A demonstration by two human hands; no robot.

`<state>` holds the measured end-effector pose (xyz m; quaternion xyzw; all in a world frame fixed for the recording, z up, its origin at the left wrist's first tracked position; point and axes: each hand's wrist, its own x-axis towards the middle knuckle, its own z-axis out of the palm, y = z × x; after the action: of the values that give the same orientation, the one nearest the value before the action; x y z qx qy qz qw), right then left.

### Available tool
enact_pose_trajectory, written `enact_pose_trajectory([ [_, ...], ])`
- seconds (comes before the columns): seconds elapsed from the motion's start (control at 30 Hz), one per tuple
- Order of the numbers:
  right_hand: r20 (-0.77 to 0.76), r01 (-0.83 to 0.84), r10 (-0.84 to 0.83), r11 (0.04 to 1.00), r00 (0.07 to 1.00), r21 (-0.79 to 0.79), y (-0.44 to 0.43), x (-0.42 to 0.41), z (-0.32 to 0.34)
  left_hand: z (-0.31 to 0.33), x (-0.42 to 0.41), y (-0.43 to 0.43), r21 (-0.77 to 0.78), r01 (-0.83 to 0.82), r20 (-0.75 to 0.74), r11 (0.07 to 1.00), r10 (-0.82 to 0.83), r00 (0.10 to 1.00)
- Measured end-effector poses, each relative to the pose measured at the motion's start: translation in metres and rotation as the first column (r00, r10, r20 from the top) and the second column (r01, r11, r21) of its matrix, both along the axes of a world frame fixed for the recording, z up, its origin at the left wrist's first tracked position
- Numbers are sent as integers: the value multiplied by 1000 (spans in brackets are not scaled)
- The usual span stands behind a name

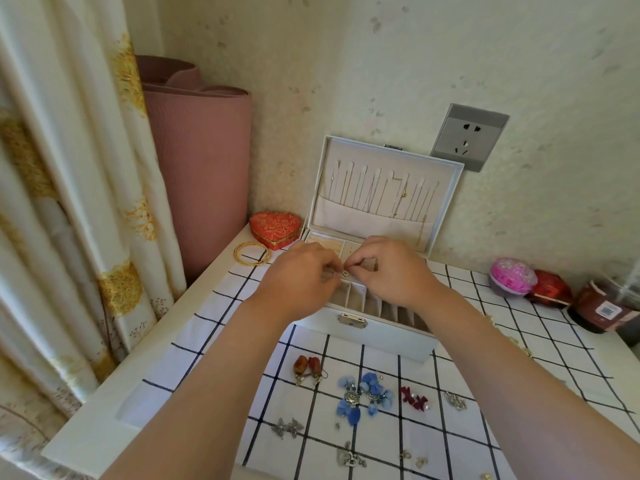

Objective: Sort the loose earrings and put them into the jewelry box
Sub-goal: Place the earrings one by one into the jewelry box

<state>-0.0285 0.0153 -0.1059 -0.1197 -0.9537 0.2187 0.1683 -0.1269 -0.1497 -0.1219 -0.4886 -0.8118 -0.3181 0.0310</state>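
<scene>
White box on a gridded cloth, with small spots of colour

A white cloth (381, 441) with a dark grid carries a white jewelry box (377, 336) lined in beige. Lower in the frame lie blue petal earrings (363, 393), amber-red earrings (306, 367) and dark red bow earrings (414, 398). At centre is a silver earring (345, 273). At left are a red heart box (275, 226) patterned in gold, gold bangles (252, 253) and a pink rolled mat (204, 168).

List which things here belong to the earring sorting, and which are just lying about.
Job: jewelry box, small earring pinched by left hand and right hand, blue flower earrings, amber earrings, red bow earrings.
Lying about: heart-shaped box, gold bangles, pink pot, wall socket.
</scene>
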Motion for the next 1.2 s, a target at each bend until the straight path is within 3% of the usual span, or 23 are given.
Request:
enact_pose_trajectory([
  [0.13, 53, 29, -22, 991, 998, -129, 7, 3, 5, -1, 2, -1, -12, 11, -29, 1000, -11, 1000],
  [0.4, 91, 14, -12, 1000, 996, -21, 1, 0, 8, -6, 2, 2, 10, -17, -9, 1000, 17, 1000],
  [0.67, 84, 28, -26, 999, 996, -22, 0, 15, 21, 1, 6, -3, -18, -5, 61, 1000, 6, 998],
  [0.87, 59, 2, -2, 1000, 998, 0, -21, 57, 52, 10, 31, -25, 18, 41, -3, 999, -41, 999],
  [0.97, 59, -43, 45, 999, 997, -34, -45, 83, 58, 15, 48, -38, 65, 122, 65, 990, -126, 990],
  [1.03, 106, -45, 51, 997, 993, -55, -57, 103, 54, 16, 59, -45, 31, 174, 123, 984, -177, 977],
  [1.2, 416, 67, -79, 997, 906, 43, -58, 148, 30, 5, 90, -46, -154, 241, 129, 958, -222, 966],
])
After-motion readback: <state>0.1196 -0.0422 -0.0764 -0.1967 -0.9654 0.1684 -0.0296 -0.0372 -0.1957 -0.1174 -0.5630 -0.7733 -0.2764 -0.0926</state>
